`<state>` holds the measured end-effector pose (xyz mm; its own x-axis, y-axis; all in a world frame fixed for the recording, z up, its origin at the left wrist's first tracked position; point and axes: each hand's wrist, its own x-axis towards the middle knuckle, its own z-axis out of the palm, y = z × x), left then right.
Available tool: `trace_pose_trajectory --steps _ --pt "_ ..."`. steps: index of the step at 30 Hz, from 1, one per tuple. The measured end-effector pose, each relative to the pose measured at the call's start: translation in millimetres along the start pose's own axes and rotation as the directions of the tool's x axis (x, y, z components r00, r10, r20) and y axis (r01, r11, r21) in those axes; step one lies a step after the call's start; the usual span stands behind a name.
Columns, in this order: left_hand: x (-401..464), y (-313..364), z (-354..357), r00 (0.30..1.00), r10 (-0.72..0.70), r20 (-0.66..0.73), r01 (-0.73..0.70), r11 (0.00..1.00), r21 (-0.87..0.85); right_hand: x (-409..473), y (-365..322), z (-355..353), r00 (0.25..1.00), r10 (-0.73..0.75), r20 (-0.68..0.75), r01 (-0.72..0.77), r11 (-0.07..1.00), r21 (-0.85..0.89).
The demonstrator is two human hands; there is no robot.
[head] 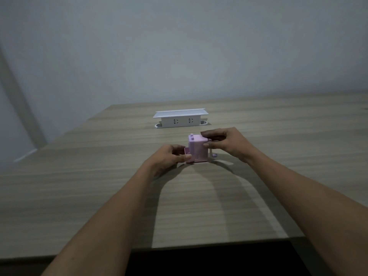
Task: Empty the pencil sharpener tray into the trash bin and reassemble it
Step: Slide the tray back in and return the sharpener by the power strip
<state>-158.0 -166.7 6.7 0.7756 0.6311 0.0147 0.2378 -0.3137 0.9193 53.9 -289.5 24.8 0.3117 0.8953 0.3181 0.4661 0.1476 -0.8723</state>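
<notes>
Now, left hand (169, 156) grip pinching tray (186, 153), right hand (225, 144) grip clasping boxy pink plastic sharpener (199, 150)

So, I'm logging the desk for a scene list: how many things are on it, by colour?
Pink: 1, the pencil sharpener, its tray partly out on the left
White: 1, the socket box
Total: 2

A white socket box (180, 118) with two plug places is set on a wooden table (278, 156), far back near the middle. A plain grey wall (179, 46) is seen behind the table.
</notes>
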Motion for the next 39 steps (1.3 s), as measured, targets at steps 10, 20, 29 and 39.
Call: trace_pose_trajectory --steps 10,20,29,39 --pt "10.6 -1.3 11.2 1.000 0.020 0.010 -0.019 0.999 -0.034 -4.4 10.6 1.6 0.999 0.013 -0.031 -0.012 0.999 0.053" --pt "47.3 -3.4 -10.5 0.999 0.046 -0.002 -0.046 0.996 -0.083 23.5 18.8 3.4 1.000 0.009 -0.022 -0.007 0.994 0.111" --pt "139.5 7.5 -30.0 0.996 0.088 -0.004 -0.088 0.995 -0.044 108.7 39.7 -25.2 0.999 0.001 -0.039 0.005 0.990 0.141" --pt "240.8 -2.3 -26.0 0.999 0.034 0.019 -0.034 0.999 -0.033 184.6 98.5 -51.1 0.995 0.055 -0.083 -0.041 0.987 0.154"
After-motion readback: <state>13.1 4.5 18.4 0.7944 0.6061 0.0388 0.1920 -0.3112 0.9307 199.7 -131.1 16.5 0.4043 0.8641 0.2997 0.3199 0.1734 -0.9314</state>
